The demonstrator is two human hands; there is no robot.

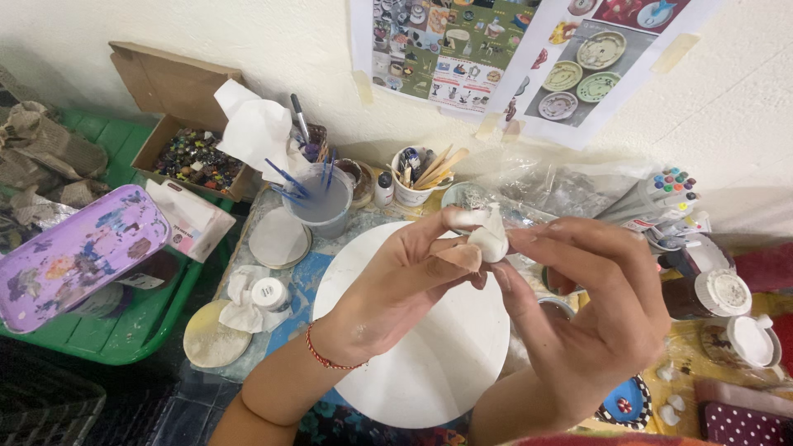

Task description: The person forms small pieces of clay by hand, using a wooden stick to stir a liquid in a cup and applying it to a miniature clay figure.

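Note:
Both of my hands are raised over a round white board [429, 363]. My left hand [396, 285], with a red string bracelet on its wrist, pinches a small lump of white clay [489, 239] between thumb and fingers. My right hand [599, 310] meets it from the right, its thumb and forefinger touching the same clay lump. The clay is partly hidden by my fingertips.
A cup of cloudy water with blue brushes [320, 198], a white cup of wooden tools [420, 177], a paint-stained purple tray [78, 252] on a green bin, a cardboard box of beads [194, 157], paint tubes [665, 198], lidded jars [719, 293], small discs [279, 239], crumpled plastic.

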